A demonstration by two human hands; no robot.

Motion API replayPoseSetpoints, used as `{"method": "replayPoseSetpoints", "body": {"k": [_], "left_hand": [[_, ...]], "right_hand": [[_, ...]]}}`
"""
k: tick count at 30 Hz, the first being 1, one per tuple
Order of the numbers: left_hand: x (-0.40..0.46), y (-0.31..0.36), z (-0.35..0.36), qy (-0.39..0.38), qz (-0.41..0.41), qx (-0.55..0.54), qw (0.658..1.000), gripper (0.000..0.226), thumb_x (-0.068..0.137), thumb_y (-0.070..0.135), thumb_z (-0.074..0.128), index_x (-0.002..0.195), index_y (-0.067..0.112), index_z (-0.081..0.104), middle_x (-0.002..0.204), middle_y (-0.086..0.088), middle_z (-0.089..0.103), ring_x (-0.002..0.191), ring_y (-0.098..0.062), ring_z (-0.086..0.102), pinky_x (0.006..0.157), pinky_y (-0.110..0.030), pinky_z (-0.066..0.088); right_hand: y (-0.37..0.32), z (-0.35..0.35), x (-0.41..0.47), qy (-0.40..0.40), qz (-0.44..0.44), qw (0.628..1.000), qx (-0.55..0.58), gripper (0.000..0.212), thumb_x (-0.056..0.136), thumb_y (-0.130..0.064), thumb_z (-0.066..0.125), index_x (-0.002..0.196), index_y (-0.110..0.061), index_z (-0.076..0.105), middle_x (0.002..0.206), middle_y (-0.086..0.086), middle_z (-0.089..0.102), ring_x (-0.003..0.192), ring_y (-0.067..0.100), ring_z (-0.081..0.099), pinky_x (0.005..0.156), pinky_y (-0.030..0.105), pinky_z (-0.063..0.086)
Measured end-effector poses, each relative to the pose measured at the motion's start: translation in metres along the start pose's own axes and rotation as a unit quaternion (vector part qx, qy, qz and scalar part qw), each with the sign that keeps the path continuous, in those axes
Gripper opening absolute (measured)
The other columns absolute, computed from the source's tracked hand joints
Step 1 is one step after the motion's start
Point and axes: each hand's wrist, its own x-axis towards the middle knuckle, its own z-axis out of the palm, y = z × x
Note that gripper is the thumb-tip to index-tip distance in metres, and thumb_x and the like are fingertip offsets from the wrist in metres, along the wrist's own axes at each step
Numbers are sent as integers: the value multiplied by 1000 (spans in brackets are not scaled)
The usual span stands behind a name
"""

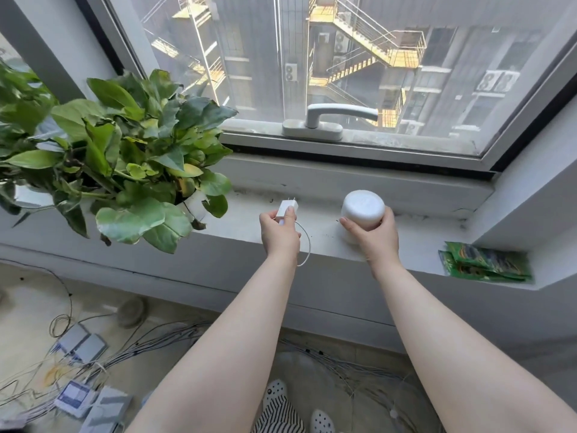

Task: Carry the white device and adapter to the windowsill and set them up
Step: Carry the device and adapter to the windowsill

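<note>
A round white device (362, 209) stands on the grey windowsill (415, 239), with my right hand (373, 237) wrapped around its near side. To its left my left hand (279, 234) grips a small white adapter (288, 207) just above the sill, its two prongs pointing away from me. A thin white cable (307, 245) loops from the adapter down past my left wrist. Where the cable ends is hidden.
A leafy green potted plant (125, 157) fills the sill's left part, close to the adapter. Green packets (485, 260) lie at the sill's right end. The window handle (324, 118) sits behind. Cables and boxes (84, 348) litter the floor below.
</note>
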Motion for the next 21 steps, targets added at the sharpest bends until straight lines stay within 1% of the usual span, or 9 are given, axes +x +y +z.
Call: {"method": "replayPoseSetpoints", "body": {"k": [3, 5, 6, 8, 12, 18, 21], "left_hand": [[8, 1, 3, -8, -5, 3, 1000, 19, 96, 32, 47, 106, 17, 41, 104, -1, 63, 61, -16, 49, 66, -30, 42], [11, 1, 3, -18, -4, 5, 1000, 20, 96, 32, 47, 106, 16, 42, 103, 1, 63, 67, -19, 50, 64, -28, 42], [12, 0, 4, -22, -2, 6, 1000, 20, 96, 32, 47, 107, 16, 42, 103, 1, 63, 71, -20, 51, 61, -26, 42], [16, -1, 3, -26, -1, 6, 1000, 21, 96, 32, 47, 108, 15, 43, 105, 0, 64, 71, -20, 50, 57, -23, 41], [20, 0, 3, -25, -8, 1, 1000, 22, 95, 33, 48, 107, 16, 43, 109, -2, 65, 77, -22, 50, 52, -23, 38], [19, 5, 3, -27, -5, 2, 1000, 21, 96, 33, 47, 109, 18, 42, 106, 1, 65, 78, -23, 52, 51, -24, 38], [18, 7, 5, -29, -5, 0, 1000, 20, 96, 33, 47, 109, 19, 42, 107, 0, 65, 69, -21, 52, 54, -26, 39]], "right_hand": [[4, 4, 3, 7, -1, 1000, 2, 73, 58, -39, 85, 121, -23, 50, 122, -3, 60, 111, 18, 58, 96, 39, 49], [5, 7, 3, 11, -5, 1000, 3, 74, 58, -38, 86, 121, -24, 50, 123, -3, 59, 111, 18, 58, 96, 38, 49], [6, 7, 3, 13, -6, 1000, 2, 73, 58, -37, 86, 121, -24, 50, 123, -3, 59, 112, 17, 57, 96, 37, 49], [7, 9, 3, 16, -8, 1000, 1, 74, 59, -37, 86, 121, -24, 50, 123, -4, 59, 112, 17, 57, 95, 36, 48], [7, 10, 2, 25, -14, 1000, -3, 72, 61, -35, 86, 121, -22, 49, 122, -3, 60, 110, 16, 57, 90, 29, 46], [4, 11, 0, 36, -16, 999, -7, 70, 63, -33, 85, 122, -21, 50, 121, -3, 61, 108, 16, 57, 85, 26, 42], [2, 12, -1, 40, -9, 999, -8, 71, 63, -34, 85, 123, -21, 49, 121, -4, 60, 107, 16, 57, 84, 26, 41]]}}
